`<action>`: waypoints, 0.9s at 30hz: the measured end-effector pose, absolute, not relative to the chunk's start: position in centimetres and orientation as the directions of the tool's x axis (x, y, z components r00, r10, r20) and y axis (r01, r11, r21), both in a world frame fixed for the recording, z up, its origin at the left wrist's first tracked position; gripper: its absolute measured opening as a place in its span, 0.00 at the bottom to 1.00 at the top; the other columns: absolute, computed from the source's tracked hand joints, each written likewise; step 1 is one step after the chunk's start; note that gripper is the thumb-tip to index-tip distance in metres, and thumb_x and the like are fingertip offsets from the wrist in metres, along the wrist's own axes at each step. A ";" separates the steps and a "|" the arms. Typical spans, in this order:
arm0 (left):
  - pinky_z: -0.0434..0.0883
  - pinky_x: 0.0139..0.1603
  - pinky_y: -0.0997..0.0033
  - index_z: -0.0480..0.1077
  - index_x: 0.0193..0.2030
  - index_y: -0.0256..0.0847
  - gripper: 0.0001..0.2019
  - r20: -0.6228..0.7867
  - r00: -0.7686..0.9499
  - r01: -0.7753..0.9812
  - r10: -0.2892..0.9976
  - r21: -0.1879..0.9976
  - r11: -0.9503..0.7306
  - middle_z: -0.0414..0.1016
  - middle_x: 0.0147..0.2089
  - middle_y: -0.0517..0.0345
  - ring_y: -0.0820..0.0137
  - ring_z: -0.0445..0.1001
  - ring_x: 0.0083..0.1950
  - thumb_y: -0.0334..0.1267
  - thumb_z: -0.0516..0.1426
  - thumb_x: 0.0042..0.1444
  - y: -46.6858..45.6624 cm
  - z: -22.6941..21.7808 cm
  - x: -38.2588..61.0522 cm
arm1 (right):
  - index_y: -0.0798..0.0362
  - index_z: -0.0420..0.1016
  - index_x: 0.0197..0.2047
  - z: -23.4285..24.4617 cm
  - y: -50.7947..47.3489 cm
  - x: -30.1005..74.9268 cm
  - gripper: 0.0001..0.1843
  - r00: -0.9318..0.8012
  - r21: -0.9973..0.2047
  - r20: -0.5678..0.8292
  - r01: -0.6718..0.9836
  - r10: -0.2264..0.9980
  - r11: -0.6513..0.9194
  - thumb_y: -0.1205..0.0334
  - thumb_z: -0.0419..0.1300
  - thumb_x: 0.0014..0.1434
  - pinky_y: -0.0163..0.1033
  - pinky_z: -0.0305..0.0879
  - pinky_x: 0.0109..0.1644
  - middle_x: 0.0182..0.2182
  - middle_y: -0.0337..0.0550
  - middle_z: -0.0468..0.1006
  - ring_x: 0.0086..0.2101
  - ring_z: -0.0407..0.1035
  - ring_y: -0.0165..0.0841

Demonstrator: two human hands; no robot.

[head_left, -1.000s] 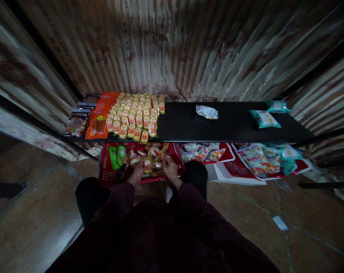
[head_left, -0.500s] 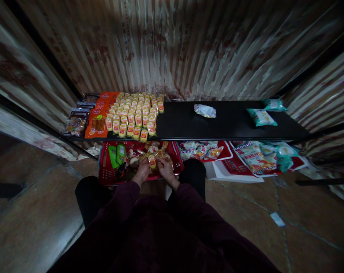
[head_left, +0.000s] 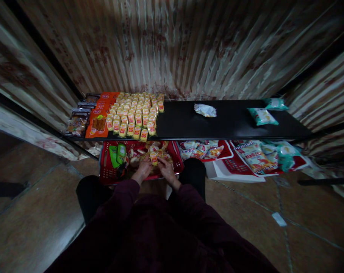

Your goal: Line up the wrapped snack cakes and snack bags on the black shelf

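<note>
Since a second ago the left hand (head_left: pixel 143 169) and right hand (head_left: pixel 166 169) have drawn closer together, and both now pinch one small yellow packet (head_left: pixel 154 158) just above the red basket (head_left: pixel 108 174) of loose snacks. The basket sits on the tiled floor (head_left: pixel 32 212) under a black shelf (head_left: pixel 231 123). The shelf stands against a corrugated wall (head_left: pixel 172 45) and carries rows of packets (head_left: pixel 135 113).
</note>
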State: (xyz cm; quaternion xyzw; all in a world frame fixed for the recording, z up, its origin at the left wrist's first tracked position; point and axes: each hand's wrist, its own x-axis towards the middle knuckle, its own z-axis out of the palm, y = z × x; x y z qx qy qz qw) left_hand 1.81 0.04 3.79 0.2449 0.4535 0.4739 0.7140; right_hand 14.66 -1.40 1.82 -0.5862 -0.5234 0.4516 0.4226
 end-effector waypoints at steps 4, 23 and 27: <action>0.66 0.49 0.71 0.67 0.53 0.39 0.30 -0.407 0.130 -0.454 0.904 0.787 0.419 0.74 0.48 0.51 0.70 0.72 0.46 0.22 0.56 0.39 0.0 4.1 1.9 | 0.53 0.75 0.49 1.5 -1.4 14.7 0.22 0.053 -0.983 -0.095 0.150 0.994 -0.102 0.61 0.54 0.50 0.45 0.64 0.56 0.45 0.45 0.78 0.46 0.72 0.36; 0.65 0.39 0.74 0.65 0.49 0.42 0.29 -0.465 -0.045 -0.586 0.884 0.729 0.354 0.74 0.33 0.61 0.74 0.72 0.34 0.17 0.56 0.37 -0.1 4.3 3.3 | 0.48 0.77 0.42 -0.4 -0.6 15.2 0.19 0.082 -0.988 -0.139 -0.075 0.987 -0.133 0.52 0.62 0.46 0.45 0.67 0.52 0.41 0.42 0.79 0.42 0.72 0.37; 0.65 0.38 0.74 0.62 0.49 0.44 0.30 -0.448 -0.080 -0.567 0.890 0.755 0.329 0.73 0.32 0.63 0.75 0.72 0.33 0.17 0.54 0.38 -0.2 4.1 3.5 | 0.48 0.76 0.44 -0.3 -0.7 15.1 0.20 0.086 -0.989 -0.131 -0.085 0.988 -0.124 0.53 0.62 0.46 0.45 0.67 0.51 0.42 0.42 0.79 0.43 0.72 0.36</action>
